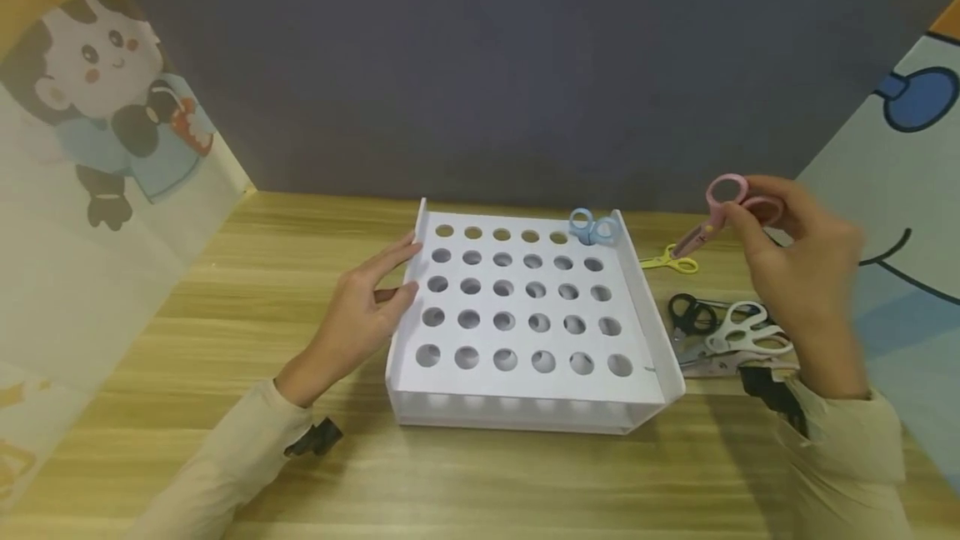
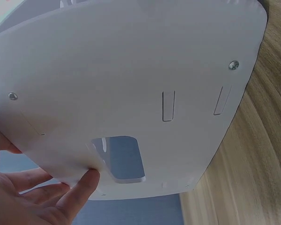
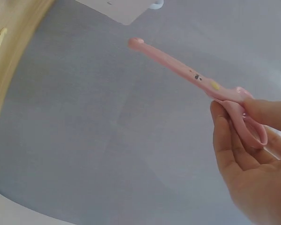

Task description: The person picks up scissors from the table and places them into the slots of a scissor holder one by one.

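Note:
In the head view, my right hand (image 1: 806,261) pinches a pair of pink scissors (image 1: 723,207) by the handles, up in the air to the right of a white rack (image 1: 517,307). The right wrist view shows the pink scissors (image 3: 178,68) with a closed, rounded tip, the thumb and fingers around the handle loops. My left hand (image 1: 367,311) grips the rack's left side panel. From the left wrist, the thumb presses on the side panel's outer face (image 2: 131,70) near a rectangular cutout. Light-blue scissors (image 1: 591,229) stand in the rack's back right hole, handles up.
Yellow scissors (image 1: 675,261) lie on the wooden table (image 1: 300,490) right of the rack. Nearer are black-handled scissors (image 1: 693,315) and white-handled scissors (image 1: 742,332) in a pile, partly behind the right wrist. A dark wall (image 1: 487,65) stands behind.

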